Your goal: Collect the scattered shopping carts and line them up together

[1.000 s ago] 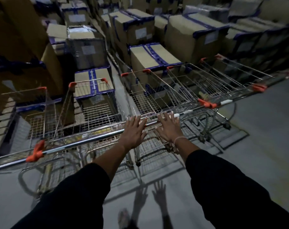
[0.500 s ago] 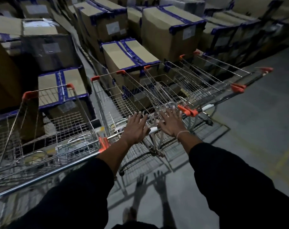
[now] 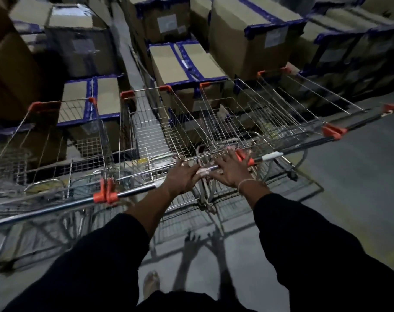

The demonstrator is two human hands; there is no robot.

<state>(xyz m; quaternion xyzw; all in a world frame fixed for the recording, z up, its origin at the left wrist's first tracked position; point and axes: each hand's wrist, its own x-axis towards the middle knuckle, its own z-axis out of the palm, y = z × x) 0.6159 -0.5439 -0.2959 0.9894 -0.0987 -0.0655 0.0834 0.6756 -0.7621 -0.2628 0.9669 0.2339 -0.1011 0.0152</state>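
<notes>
Head view: both hands flat, fingers spread, pressing on middle cart's handle bar; left hand, right hand, no grip. Step, prob.: shoving middle cart into row w/ left cart & right cart. Next: square it up, handles level. Taped boxes just ahead limit travel.

Ahead of you, stacked cardboard boxes edged in blue tape, a narrow gap between the stacks, grey concrete floor under you, dim light, shadows on the floor
</notes>
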